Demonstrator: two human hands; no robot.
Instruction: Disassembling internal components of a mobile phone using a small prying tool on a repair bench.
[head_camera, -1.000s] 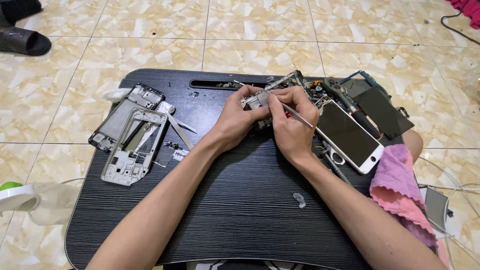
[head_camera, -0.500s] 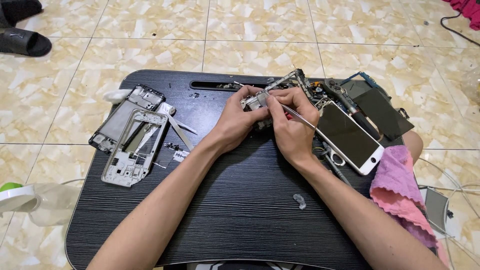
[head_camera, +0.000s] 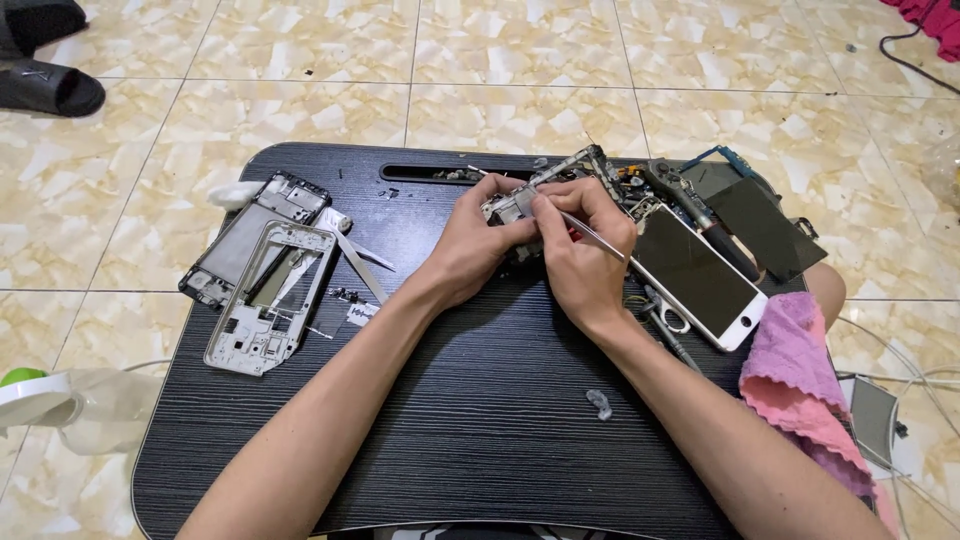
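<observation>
My left hand (head_camera: 478, 243) grips a small metal phone part (head_camera: 508, 206) near the far middle of a black lap table (head_camera: 420, 440). My right hand (head_camera: 583, 250) holds thin metal tweezers (head_camera: 592, 234) with the tip at that part. The two hands touch each other over it. A white-framed phone screen (head_camera: 700, 277) lies just right of my right hand. Two bare phone frames lie to the left: a silver one (head_camera: 270, 297) and a dark one (head_camera: 252, 240) behind it.
Loose phone parts and dark panels (head_camera: 760, 228) crowd the table's far right corner. A pink cloth (head_camera: 800, 385) hangs over the right edge. Another pair of tweezers (head_camera: 358, 262) lies beside the frames. A black sandal (head_camera: 45, 88) rests on the tiled floor, far left.
My hands stay on the small part; the tweezers shift only slightly. Nothing else on the table has moved.
</observation>
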